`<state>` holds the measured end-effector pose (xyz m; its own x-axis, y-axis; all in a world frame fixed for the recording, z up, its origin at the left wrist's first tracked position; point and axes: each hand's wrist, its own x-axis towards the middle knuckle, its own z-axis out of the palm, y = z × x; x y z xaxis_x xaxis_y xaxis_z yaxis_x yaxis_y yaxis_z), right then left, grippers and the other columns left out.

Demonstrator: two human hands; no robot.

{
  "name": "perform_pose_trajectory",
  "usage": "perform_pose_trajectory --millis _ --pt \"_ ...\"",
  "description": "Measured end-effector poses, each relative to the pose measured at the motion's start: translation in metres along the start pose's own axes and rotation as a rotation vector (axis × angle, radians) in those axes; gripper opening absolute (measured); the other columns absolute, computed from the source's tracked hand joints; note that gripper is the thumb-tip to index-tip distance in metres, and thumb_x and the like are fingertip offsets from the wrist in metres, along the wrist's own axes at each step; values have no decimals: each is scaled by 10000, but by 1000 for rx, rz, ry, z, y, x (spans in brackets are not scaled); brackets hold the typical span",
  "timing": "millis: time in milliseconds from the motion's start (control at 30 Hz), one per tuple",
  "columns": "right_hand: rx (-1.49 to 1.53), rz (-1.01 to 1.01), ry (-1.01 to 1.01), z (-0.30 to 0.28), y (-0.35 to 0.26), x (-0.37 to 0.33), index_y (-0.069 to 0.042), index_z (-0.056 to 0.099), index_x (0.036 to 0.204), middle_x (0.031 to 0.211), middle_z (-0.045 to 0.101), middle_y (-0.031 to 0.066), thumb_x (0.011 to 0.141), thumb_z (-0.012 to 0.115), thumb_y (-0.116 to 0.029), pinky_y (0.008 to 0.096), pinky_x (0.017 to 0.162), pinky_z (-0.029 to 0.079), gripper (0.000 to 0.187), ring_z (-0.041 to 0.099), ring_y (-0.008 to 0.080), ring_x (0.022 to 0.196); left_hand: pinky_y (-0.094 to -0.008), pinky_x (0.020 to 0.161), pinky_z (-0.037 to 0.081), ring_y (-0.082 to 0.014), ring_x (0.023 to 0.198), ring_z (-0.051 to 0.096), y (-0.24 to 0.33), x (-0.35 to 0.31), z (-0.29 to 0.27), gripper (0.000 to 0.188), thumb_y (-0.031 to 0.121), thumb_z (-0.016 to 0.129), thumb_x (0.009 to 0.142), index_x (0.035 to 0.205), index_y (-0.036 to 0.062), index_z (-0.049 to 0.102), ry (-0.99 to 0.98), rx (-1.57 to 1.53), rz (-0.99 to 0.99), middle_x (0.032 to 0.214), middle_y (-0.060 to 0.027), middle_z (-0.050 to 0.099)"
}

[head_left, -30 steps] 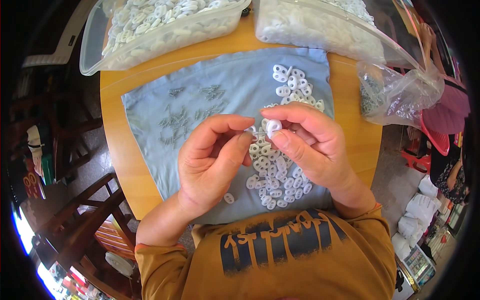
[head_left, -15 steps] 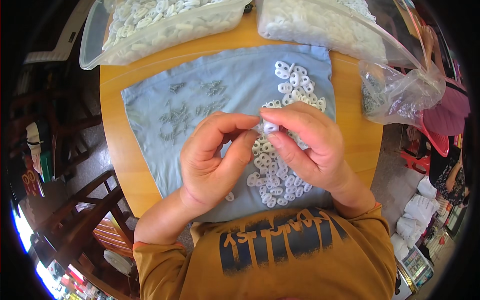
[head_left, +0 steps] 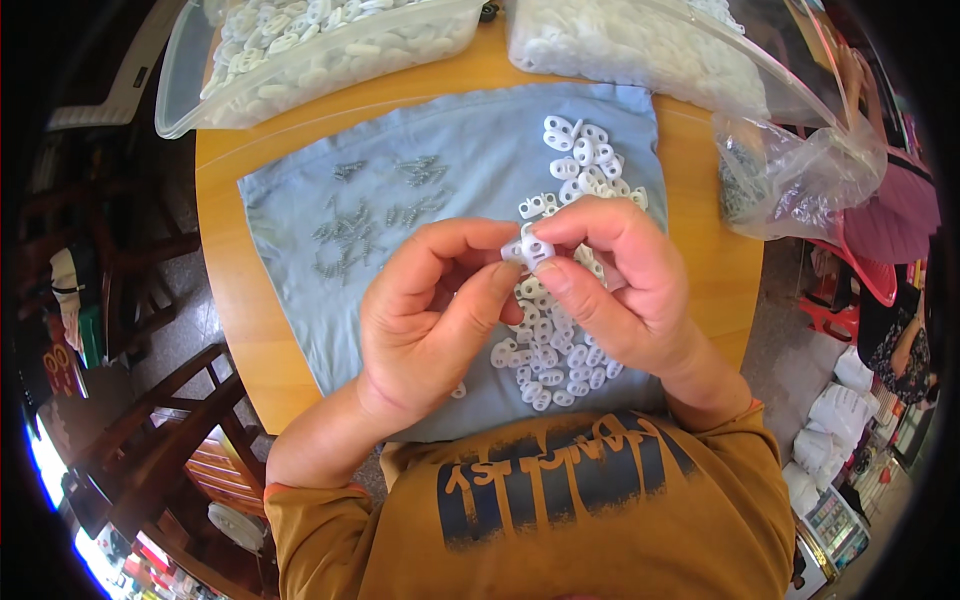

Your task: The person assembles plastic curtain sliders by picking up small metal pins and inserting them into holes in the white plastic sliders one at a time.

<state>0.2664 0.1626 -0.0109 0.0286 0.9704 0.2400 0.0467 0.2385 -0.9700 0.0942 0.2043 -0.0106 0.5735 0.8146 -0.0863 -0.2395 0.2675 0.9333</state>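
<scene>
Together, a left piece (head_left: 512, 251) and a right piece (head_left: 538, 247), both white, sit at the fingertips above the blue cloth (head_left: 490, 140).
The left hand (head_left: 415, 310) pinches the one in a narrow grip, the right hand (head_left: 625, 290) the other; I cannot tell what lies between. Loose pieces (head_left: 541, 330) spread below, springs (head_left: 345, 242) lie to the left, and two white-filled tubs stand across the table (head_left: 715, 190).

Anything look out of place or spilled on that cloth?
One white piece sits alone on the blue cloth, partly hidden by the left hand. It looks stray because the pile of white pieces lies farther right.
</scene>
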Motion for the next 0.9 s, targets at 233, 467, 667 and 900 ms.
perform_pose_trajectory --millis 233,467,667,900 --pt "-229 -143 -56 -7 -2 6 -2 579 1026 847 598 84 828 592 1 254 591 473 199 570 152 664 -253 641 493 -148 699 594 2 2 5 284 37 536 893 1167 -20 493 15 -53 -33 920 -104 609" --pt "-297 -238 -50 -5 -5 12 1 580 1058 842 602 93 798 621 -3 267 591 471 263 578 179 689 -258 639 508 -148 696 603 0 2 6 361 35 529 894 1243 -30 460 -33 -187 -100 1004 -147 617" --pt "-249 -222 -81 -6 -4 12 2 570 1084 870 610 99 784 662 -45 280 624 480 317 589 203 732 -243 569 536 -163 731 625 0 2 3 368 56 532 895 1243 -41 461 -51 -252 -115 1027 -171 615" --pt "-235 -274 -101 -6 -3 12 -1 567 1091 885 610 103 801 663 -89 293 643 484 318 596 223 756 -257 539 540 -192 659 637 -4 -2 2 378 72 540 897 1253 -25 458 -67 -189 -35 992 -182 624"
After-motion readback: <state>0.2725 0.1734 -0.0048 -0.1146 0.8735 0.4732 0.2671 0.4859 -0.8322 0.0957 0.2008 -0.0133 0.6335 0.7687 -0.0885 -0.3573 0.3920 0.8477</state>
